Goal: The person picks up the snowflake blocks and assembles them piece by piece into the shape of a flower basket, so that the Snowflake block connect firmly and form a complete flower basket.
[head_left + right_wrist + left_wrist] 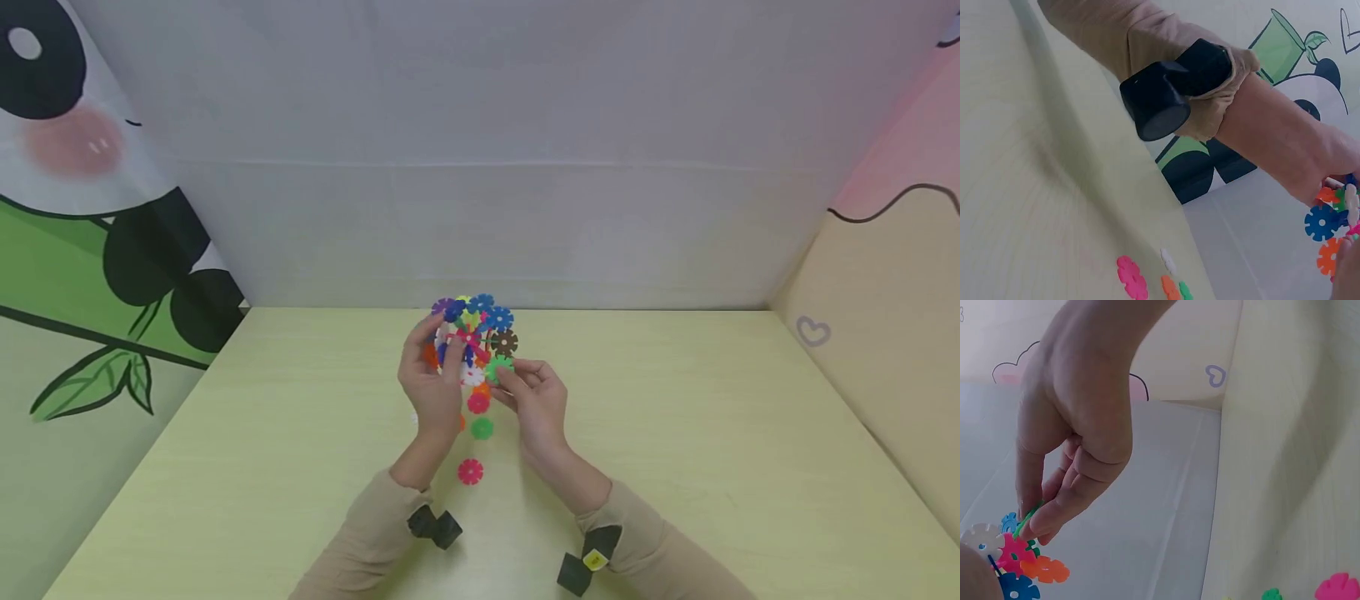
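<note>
A cluster of interlocking plastic snowflake discs [468,337], in blue, purple, pink, white, brown and other colours, is held up over the far middle of the table. My left hand [433,392] grips it from the left, thumb in front. From the right, my right hand [542,408] pinches a green snowflake disc [500,367] between thumb and fingers at the cluster's lower right edge. The left wrist view shows this green disc [1027,519] edge-on, against a pink disc [1015,555] of the cluster. Part of the cluster is hidden behind my left hand.
Loose discs lie on the pale table [675,433] below the hands, among them a pink disc [470,472] and a green disc [482,428]. A grey back wall [525,233] and printed side panels enclose the table. Black camera blocks [447,530] sit at both wrists.
</note>
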Motion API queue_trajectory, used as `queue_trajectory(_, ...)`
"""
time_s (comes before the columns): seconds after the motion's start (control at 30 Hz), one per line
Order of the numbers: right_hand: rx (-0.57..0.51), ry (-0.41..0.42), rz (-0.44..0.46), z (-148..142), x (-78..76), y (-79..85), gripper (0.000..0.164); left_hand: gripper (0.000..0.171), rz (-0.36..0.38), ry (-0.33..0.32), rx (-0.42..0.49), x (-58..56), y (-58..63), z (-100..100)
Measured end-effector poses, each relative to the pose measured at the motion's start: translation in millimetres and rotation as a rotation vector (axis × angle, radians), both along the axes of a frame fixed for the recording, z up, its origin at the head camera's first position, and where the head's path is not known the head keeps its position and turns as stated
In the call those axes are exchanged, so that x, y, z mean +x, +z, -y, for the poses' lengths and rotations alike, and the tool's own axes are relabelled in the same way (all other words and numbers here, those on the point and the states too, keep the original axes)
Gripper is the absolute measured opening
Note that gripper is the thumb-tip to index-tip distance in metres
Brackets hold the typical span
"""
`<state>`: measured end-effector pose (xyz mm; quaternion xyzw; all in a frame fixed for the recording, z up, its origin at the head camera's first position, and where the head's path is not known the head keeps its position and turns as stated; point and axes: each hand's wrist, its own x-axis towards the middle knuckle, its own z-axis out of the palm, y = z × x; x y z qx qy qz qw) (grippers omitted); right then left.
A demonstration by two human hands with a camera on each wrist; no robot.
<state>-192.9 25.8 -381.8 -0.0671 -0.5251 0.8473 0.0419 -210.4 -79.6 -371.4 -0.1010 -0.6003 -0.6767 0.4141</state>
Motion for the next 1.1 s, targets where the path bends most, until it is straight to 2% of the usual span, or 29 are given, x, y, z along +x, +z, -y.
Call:
queue_trajectory(0.17, 0.135, -0.024, -0.214, -2.6, -0.3, -5.2, 0.02, 0.025, 0.116, -0.027, 0.072, 3.6, 4.5, 3.3)
queue_trajectory(0.27, 0.198, -0.033, -0.331, -5.2, 0.1, -5.6, 0.02, 0.026, 0.159, -0.04, 0.116, 4.8, 6.1, 4.0)
queue_trajectory(0.33, 0.222, -0.035, -0.367, -6.8, -0.4, -4.9, 0.02, 0.026, 0.173, -0.046, 0.129, 5.8, 6.6, 4.4)
queue_trajectory(0.43, 0.237, -0.059, -0.365, -8.4, -2.4, -3.0, 0.019, 0.029, 0.187, -0.074, 0.102, 6.6, 6.1, 5.1)
queue_trajectory(0.57, 0.263, -0.118, -0.331, -11.3, -6.5, -2.4, 0.019, 0.037, 0.239, -0.144, -0.012, 7.3, 2.3, 6.8)
queue_trajectory(0.67, 0.273, -0.15, -0.315, -14.7, -8.8, -3.5, 0.019, 0.043, 0.283, -0.17, -0.139, 7.8, -2.0, 9.5)
queue_trajectory(0.83, 0.262, -0.137, -0.315, -19.4, -11.0, -3.2, 0.017, 0.062, 0.269, -0.194, -0.356, 5.7, -5.8, 18.5)
queue_trajectory(0.97, 0.28, -0.126, -0.316, -23.9, -13.5, -0.3, 0.016, 0.068, 0.272, -0.242, -0.553, -0.8, -0.1, 33.3)
queue_trajectory(1.1, 0.289, -0.104, -0.306, -29.7, -17.4, 0.6, 0.015, 0.067, 0.325, -0.354, -0.631, -6.4, 10.5, 46.3)
